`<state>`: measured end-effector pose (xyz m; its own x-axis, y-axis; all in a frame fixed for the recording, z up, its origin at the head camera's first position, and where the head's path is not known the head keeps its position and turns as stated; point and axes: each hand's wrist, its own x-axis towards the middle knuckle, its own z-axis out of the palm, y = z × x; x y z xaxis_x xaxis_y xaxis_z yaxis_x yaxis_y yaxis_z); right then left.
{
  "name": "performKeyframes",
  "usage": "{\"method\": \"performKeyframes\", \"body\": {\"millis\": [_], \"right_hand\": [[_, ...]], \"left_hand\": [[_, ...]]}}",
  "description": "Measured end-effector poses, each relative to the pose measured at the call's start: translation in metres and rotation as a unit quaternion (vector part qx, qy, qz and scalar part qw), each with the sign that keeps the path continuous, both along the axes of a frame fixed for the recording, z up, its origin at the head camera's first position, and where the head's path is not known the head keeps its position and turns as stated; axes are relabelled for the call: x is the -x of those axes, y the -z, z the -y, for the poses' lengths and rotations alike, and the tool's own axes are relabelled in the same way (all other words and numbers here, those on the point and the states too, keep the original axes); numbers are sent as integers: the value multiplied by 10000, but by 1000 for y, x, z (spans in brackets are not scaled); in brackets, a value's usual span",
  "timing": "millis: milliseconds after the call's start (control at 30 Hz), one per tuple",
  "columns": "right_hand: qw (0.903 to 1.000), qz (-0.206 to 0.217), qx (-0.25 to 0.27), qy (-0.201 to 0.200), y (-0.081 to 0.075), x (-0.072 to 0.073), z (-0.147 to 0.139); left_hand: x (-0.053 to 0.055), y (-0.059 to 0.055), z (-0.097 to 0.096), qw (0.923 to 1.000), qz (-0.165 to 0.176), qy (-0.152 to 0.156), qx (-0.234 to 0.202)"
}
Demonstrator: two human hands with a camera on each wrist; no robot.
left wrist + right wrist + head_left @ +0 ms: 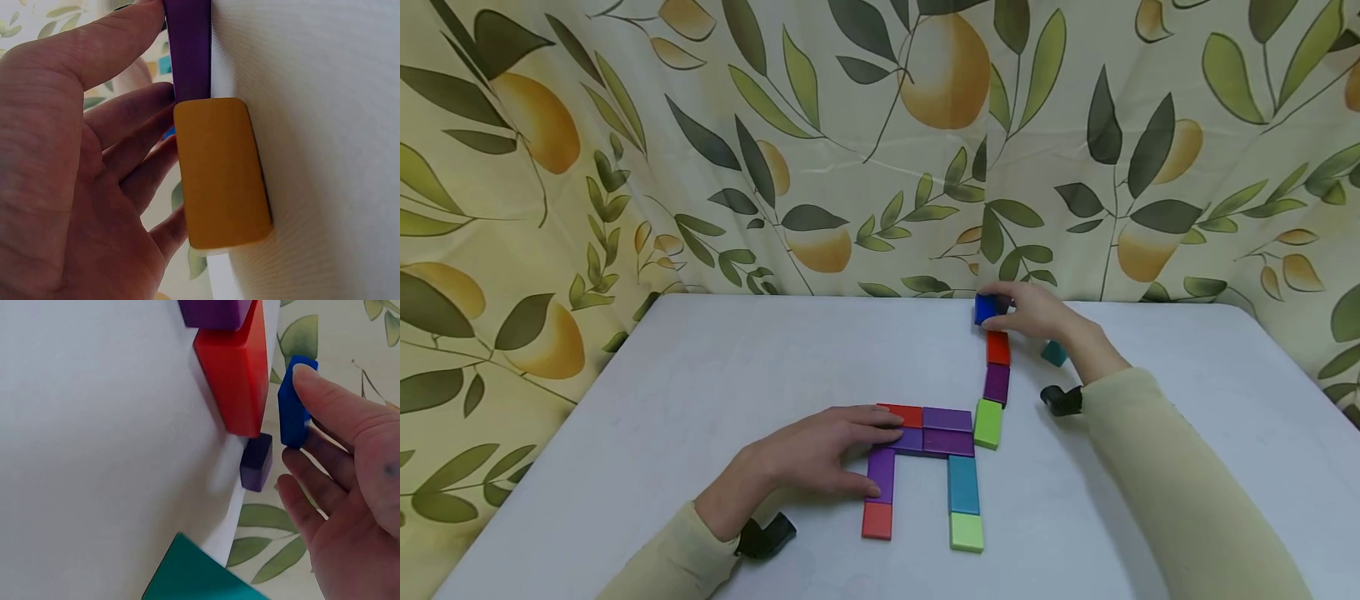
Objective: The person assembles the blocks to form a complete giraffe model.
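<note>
At the table's far edge, my right hand (1026,310) pinches a blue block (292,403) between thumb and fingers, raised off the tabletop in the right wrist view. Just below it, a red block (997,347), a purple block (997,383) and a lime block (988,423) form a line toward me. My left hand (823,450) rests on the block figure with fairly straight fingers. Its fingertips touch the upper red block (904,414), and its thumb touches an upright purple block (882,477). An orange block (222,175) beside the left palm is hidden in the head view.
Two purple blocks (948,430) join the figure's top, with a teal leg (963,483) below. A loose teal block (1054,353) lies by my right wrist. A small dark purple block (256,462) stands past the red one. A fruit-patterned cloth (820,167) hangs behind the white table (775,350).
</note>
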<state>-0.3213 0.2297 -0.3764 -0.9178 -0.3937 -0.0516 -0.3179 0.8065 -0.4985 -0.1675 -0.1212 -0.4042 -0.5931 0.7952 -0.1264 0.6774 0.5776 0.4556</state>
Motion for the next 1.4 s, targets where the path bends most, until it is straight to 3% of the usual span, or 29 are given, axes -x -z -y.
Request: {"method": "performKeyframes", "body": {"millis": [400, 600, 1067, 1400], "right_hand": [[9999, 125, -74, 93, 8, 8, 6], [9991, 184, -250, 276, 8, 5, -3], [9982, 459, -281, 278, 4, -4, -16], [9989, 281, -345, 133, 5, -6, -22]], "left_hand": [[1, 1, 1, 10000, 3, 57, -82], [-1, -1, 0, 9999, 22, 50, -94], [-2, 0, -1, 10000, -7, -13, -57], [-2, -1, -1, 10000, 25, -58, -7]]}}
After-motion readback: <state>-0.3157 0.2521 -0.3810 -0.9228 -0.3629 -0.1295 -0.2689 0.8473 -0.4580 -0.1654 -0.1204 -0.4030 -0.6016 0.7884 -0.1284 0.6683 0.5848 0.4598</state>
